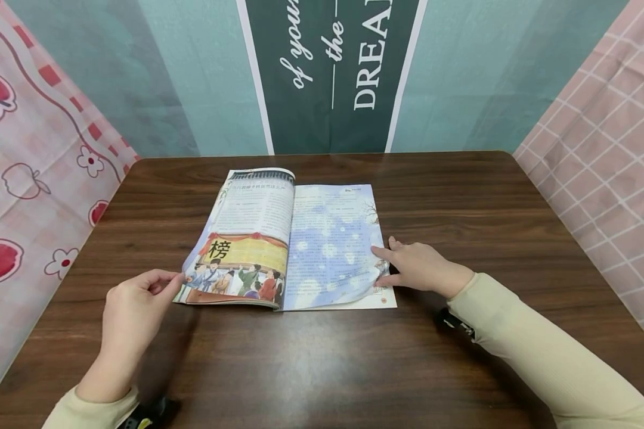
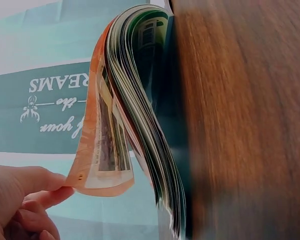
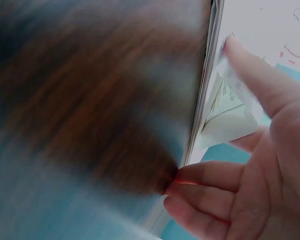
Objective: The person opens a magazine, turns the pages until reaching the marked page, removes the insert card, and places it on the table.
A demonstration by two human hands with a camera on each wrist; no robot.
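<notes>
An open magazine (image 1: 327, 238) lies on the table, illustrated on its left side and pale blue on its right. Near the lower left corner, my left hand (image 1: 139, 304) pinches a page edge between thumb and forefinger. The left wrist view shows that orange-edged page (image 2: 87, 135) bowed away from the thick stack of pages beneath. At the right edge, my right hand (image 1: 421, 268) holds the curled lower corner of a page (image 3: 230, 120) between thumb and forefinger. Its other fingers (image 3: 210, 175) touch the magazine's edge in the right wrist view.
The dark wooden table (image 1: 461, 196) extends around the magazine. Behind it hangs a blue-green cloth (image 1: 461, 77) with white lettering on a dark band. Pink patterned cloths stand at the left (image 1: 43, 167) and right (image 1: 612, 131).
</notes>
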